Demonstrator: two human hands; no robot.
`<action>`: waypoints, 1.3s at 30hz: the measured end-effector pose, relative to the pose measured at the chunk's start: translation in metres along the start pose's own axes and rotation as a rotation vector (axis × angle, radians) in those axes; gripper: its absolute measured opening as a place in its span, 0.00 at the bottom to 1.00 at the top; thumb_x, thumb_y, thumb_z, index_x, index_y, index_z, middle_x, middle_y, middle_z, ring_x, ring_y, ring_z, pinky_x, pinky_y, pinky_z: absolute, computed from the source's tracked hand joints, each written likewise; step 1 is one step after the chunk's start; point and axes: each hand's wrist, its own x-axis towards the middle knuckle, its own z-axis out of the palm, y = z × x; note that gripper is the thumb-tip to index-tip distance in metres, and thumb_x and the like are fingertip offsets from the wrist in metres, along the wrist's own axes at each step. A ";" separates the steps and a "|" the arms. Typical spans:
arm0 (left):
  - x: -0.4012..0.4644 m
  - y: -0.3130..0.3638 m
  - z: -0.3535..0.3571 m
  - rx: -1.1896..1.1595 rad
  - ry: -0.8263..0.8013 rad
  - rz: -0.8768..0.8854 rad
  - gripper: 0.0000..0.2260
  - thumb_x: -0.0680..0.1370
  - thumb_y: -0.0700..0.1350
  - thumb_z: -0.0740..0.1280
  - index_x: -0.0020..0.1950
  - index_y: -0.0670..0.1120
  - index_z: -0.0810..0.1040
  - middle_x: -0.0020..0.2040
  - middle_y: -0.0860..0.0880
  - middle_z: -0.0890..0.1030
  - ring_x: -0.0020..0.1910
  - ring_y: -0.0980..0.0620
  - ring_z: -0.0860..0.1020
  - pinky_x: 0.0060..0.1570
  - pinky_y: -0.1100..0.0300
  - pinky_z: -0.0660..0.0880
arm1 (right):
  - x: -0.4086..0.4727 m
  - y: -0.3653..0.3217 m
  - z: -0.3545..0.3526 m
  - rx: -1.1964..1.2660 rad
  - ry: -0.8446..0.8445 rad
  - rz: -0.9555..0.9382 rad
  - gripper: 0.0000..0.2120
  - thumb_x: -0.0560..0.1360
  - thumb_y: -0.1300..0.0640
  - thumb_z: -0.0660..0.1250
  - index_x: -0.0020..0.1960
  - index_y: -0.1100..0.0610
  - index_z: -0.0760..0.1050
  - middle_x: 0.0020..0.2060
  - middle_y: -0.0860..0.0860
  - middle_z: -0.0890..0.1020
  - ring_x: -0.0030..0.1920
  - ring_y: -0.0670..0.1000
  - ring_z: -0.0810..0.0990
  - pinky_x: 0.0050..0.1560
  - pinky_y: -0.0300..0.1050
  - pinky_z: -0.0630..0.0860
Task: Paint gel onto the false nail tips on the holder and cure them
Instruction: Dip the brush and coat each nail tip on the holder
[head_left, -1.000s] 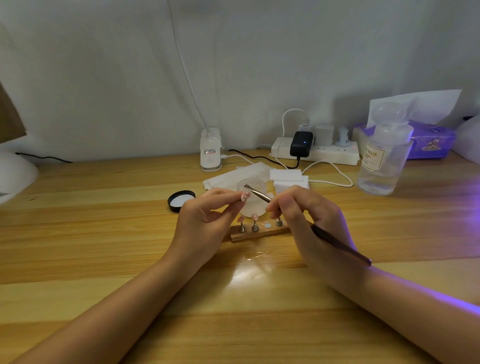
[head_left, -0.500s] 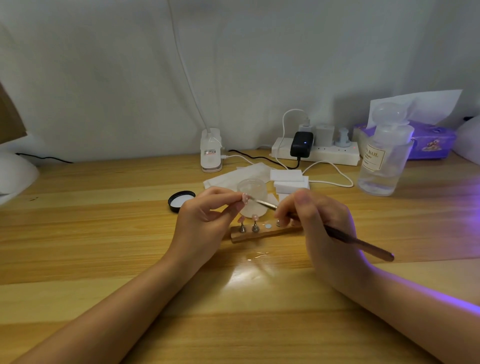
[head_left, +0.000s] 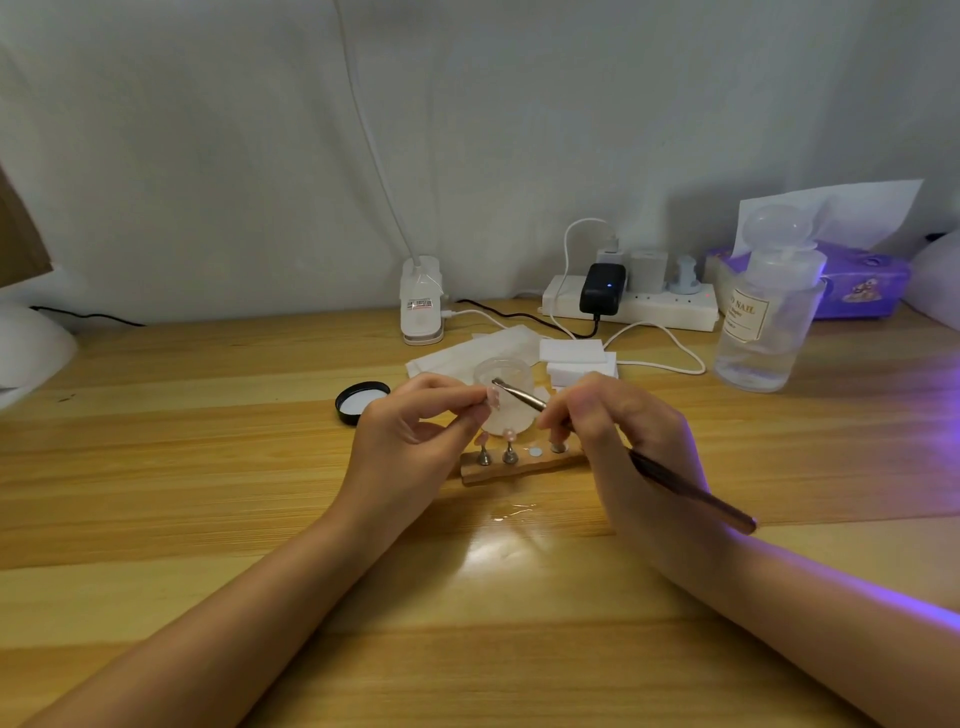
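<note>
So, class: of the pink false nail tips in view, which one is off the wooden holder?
The nail tip pinched in the left hand, with the brush at it. The other two stand on pegs in the wooden holder.

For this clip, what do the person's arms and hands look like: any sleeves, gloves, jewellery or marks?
Both forearms are bare as far as the frame shows: no sleeves in view. The left hand and right hand wear no gloves, and no rings, watch or bracelet show. No marks or tattoos are visible. Violet light from the right edge tints the right forearm. Fingernail details are too small to tell.
</note>
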 end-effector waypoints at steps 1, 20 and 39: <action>0.000 0.000 0.000 0.009 -0.002 0.001 0.09 0.71 0.37 0.69 0.49 0.48 0.81 0.43 0.48 0.81 0.43 0.57 0.79 0.39 0.67 0.77 | 0.000 0.000 0.000 -0.031 -0.018 0.001 0.12 0.76 0.47 0.53 0.39 0.44 0.73 0.32 0.44 0.77 0.37 0.45 0.76 0.35 0.40 0.71; 0.000 0.004 -0.002 -0.033 0.025 -0.020 0.06 0.70 0.37 0.70 0.44 0.46 0.82 0.43 0.50 0.82 0.44 0.58 0.80 0.42 0.69 0.76 | 0.005 0.003 -0.011 0.112 0.110 0.133 0.13 0.76 0.49 0.54 0.38 0.49 0.73 0.33 0.46 0.77 0.35 0.41 0.74 0.35 0.32 0.69; 0.004 0.013 0.021 0.191 -0.119 0.114 0.18 0.68 0.42 0.74 0.54 0.49 0.73 0.38 0.60 0.80 0.44 0.65 0.78 0.50 0.72 0.69 | 0.015 0.010 -0.013 0.019 0.155 0.178 0.04 0.76 0.55 0.61 0.44 0.46 0.71 0.40 0.44 0.78 0.43 0.40 0.76 0.42 0.28 0.71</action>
